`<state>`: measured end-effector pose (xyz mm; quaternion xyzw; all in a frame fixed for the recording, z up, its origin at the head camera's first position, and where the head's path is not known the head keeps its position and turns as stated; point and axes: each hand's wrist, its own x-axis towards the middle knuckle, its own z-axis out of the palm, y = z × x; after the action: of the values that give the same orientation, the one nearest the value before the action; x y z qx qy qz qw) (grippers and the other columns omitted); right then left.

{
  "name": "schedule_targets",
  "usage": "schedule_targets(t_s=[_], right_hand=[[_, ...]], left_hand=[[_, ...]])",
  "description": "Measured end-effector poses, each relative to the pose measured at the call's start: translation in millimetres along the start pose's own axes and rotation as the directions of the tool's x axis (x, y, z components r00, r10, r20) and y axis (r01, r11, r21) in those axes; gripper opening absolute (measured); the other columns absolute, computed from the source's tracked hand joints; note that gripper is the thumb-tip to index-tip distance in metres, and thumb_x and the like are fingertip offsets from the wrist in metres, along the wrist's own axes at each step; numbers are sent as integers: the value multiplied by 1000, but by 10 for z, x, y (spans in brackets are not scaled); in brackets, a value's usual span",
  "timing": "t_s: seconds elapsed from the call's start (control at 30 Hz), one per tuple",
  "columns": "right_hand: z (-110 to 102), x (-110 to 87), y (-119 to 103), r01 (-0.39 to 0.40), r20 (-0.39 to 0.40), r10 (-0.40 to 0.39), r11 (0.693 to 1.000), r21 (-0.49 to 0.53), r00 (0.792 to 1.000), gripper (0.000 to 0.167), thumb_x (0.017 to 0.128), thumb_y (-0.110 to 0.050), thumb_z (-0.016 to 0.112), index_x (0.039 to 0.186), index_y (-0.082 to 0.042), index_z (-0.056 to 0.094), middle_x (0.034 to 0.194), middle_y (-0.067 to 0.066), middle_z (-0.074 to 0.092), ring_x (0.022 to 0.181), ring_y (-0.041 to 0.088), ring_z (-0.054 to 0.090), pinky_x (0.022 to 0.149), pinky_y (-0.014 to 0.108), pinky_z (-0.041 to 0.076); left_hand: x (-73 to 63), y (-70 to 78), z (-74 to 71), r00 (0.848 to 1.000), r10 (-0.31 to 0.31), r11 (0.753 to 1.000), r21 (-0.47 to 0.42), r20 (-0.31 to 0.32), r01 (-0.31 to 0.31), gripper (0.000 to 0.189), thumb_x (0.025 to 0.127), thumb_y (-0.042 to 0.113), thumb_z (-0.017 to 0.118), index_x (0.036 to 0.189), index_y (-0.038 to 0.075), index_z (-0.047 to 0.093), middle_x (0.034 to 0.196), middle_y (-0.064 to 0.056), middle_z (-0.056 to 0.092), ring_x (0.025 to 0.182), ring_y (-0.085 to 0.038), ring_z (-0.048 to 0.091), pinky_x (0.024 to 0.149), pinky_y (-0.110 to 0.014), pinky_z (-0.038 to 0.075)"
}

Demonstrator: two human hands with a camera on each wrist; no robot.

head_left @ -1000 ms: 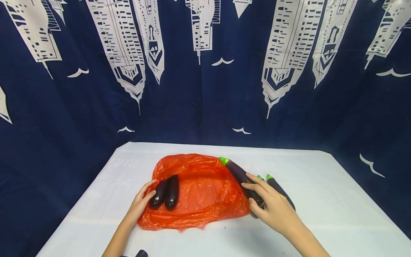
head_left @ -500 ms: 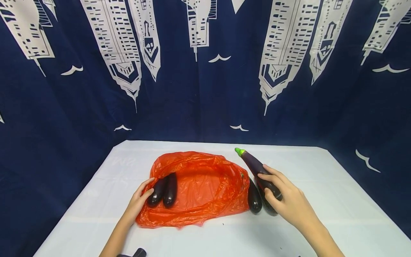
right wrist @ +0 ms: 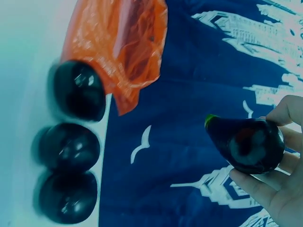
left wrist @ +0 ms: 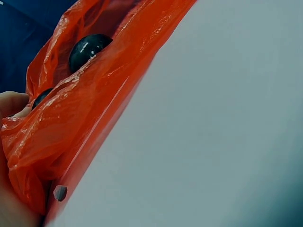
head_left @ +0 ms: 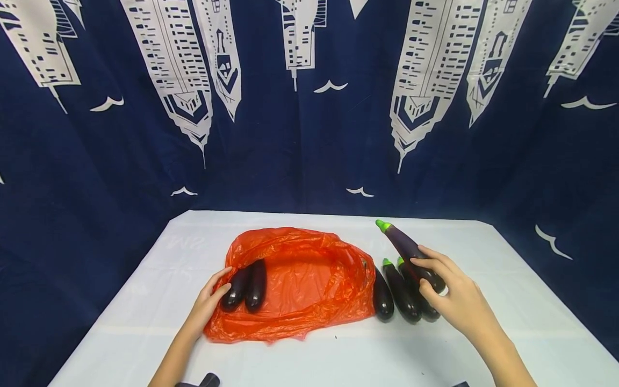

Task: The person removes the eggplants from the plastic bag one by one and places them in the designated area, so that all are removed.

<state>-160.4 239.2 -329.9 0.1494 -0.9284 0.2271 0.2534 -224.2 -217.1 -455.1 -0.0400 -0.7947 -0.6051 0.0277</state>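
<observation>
My right hand [head_left: 461, 301] holds an eggplant [head_left: 405, 244] raised over the table, its green stem end pointing away to the upper left. In the right wrist view the thumb and fingers wrap around the blunt end of this eggplant [right wrist: 255, 146]. Below and left of it, three more eggplants lie side by side; the nearest one to the bag [head_left: 383, 301] has its top covered by red plastic. My left hand [head_left: 209, 301] grips the left rim of a red plastic bag [head_left: 295, 327], whose mouth gapes wide. Two eggplants [head_left: 257, 285] lie inside, close to the left fingers.
A white table [head_left: 290, 365] carries everything. Behind it hangs a dark blue curtain [head_left: 300, 177] with white building prints. A small black object [head_left: 209, 380] shows at the bottom edge, near the left forearm.
My right hand has carried the eggplant rightward, from over the bag's right side to above the loose eggplants, which now show more fully. My left hand keeps its place at the bag.
</observation>
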Motion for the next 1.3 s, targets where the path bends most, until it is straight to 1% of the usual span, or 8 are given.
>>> schedule_targets(t_s=[0.13, 0.37, 0.5, 0.77, 0.9, 1.03, 1.3], right_hand=[[3, -4, 102, -13, 5, 13, 1000, -11, 1000, 33, 79, -10, 61, 112, -17, 61, 132, 7, 49, 104, 38, 56, 70, 54, 50], [-9, -45, 290, -47, -1, 47, 999, -19, 999, 34, 78, -9, 60, 111, -15, 61, 131, 9, 50, 101, 39, 57, 69, 52, 49], [-42, -61, 401, -65, -5, 65, 998, -18, 998, 33, 79, -10, 61, 112, -14, 61, 131, 11, 49, 107, 44, 52, 74, 59, 45], [-49, -47, 595, -150, 28, 151, 988, -20, 988, 31, 84, -15, 57, 115, -11, 59, 134, 15, 46, 112, 49, 45, 79, 66, 38], [-1, -37, 686, -168, 32, 169, 986, -22, 985, 31, 83, -15, 57, 113, -10, 59, 132, 17, 47, 113, 50, 44, 82, 66, 37], [89, -40, 775, -191, 70, 192, 981, -23, 979, 31, 83, -15, 57, 113, -8, 59, 132, 18, 46, 114, 51, 42, 83, 66, 36], [216, -80, 891, -240, 153, 243, 970, -34, 958, 33, 82, -14, 58, 114, -6, 60, 133, 18, 45, 117, 52, 39, 86, 67, 33]], left_hand=[[2, 25, -11, 1000, -8, 1000, -4, 0, 8, 47, 93, 29, 48, 137, 16, 37, 145, -11, 31, 133, -28, 25, 109, -57, 17], [-8, 25, -18, 1000, -21, 1000, 7, 3, 21, 47, 93, 29, 48, 137, 16, 37, 145, -11, 31, 132, -28, 27, 108, -57, 19], [-13, 19, -13, 1000, -19, 1000, 4, 4, 19, 47, 93, 29, 48, 137, 16, 37, 145, -11, 31, 133, -28, 25, 109, -57, 17], [-10, 15, -7, 1000, -23, 1000, 2, 6, 23, 47, 93, 30, 48, 137, 17, 37, 146, -11, 30, 134, -29, 25, 108, -58, 18], [-9, 24, -8, 1000, -20, 1000, 2, 5, 20, 47, 93, 29, 48, 137, 17, 36, 146, -12, 30, 134, -29, 24, 108, -58, 17], [-14, 26, -15, 1000, -24, 1000, 1, 5, 24, 47, 93, 29, 48, 137, 17, 36, 146, -12, 29, 134, -29, 24, 108, -59, 17], [-11, 13, -10, 1000, -21, 1000, 0, -1, 21, 47, 93, 29, 48, 137, 16, 37, 146, -12, 30, 134, -29, 24, 108, -58, 16]])
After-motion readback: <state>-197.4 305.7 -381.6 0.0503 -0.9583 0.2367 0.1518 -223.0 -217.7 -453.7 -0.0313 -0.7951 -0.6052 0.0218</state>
